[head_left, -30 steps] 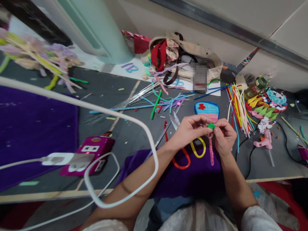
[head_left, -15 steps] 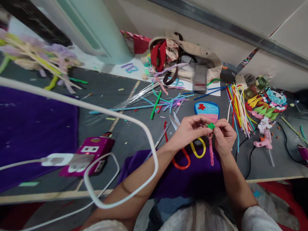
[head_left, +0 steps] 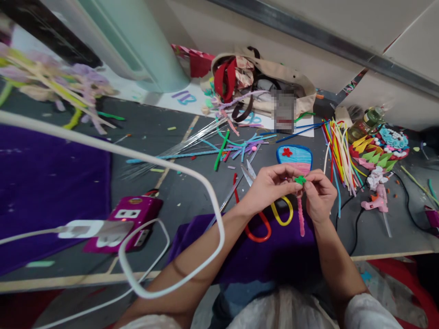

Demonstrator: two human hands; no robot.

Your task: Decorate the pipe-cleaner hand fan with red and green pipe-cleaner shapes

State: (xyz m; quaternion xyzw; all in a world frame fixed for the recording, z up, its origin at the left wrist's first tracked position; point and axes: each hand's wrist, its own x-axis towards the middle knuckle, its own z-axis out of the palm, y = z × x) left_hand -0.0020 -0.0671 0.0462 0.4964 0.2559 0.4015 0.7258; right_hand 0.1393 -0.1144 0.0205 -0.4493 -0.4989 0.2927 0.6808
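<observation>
Between the fingertips of both hands is a small green flower shape (head_left: 300, 180), fuzzy like bent pipe cleaner. My left hand (head_left: 276, 186) pinches it from the left, and my right hand (head_left: 320, 192) pinches it from the right. Just beyond my hands lies a blue-and-pink fan-shaped piece (head_left: 295, 156) with a blue rim and a red flower (head_left: 287, 151) on it. Its pink twisted stem (head_left: 301, 217) shows below my fingers; the part between is hidden. Scissors (head_left: 262, 228) with red and yellow handles lie partly under my left hand and wrist.
Coloured pipe cleaners (head_left: 339, 155) and a pink glue gun (head_left: 377, 201) lie to the right. A white cable (head_left: 192, 171) loops across the left, above a purple power strip (head_left: 137, 214). Purple cloth (head_left: 247, 262) covers the front edge. A beige bag (head_left: 305, 87) stands behind.
Almost nothing differs. Both hands keep the same pinch on the green flower shape, and the view has shifted very slightly.
</observation>
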